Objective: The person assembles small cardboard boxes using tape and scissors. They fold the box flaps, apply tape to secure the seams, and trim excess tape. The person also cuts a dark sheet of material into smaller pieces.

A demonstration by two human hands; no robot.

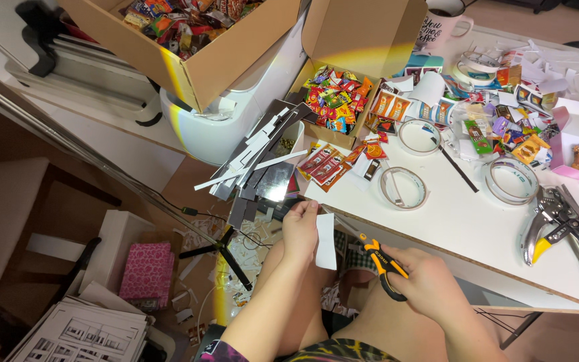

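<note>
Left hand (301, 231) pinched white paper strip (326, 241), fingers clamped on its edge; right hand (418, 276) gripped scissors (375, 258). Best kept taut, blades square, clear of desk (464, 228).

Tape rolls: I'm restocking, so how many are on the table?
4: one by the snack box, one below it, one near the pliers, one by the mug. Clutter may hide more.

Left hand (301, 230): raised off the lap, fingers pinched shut, forearm bare.
Right hand (423, 276): fist-like, fingers curled closed, knuckles up, forearm bare, angled inward.
</note>
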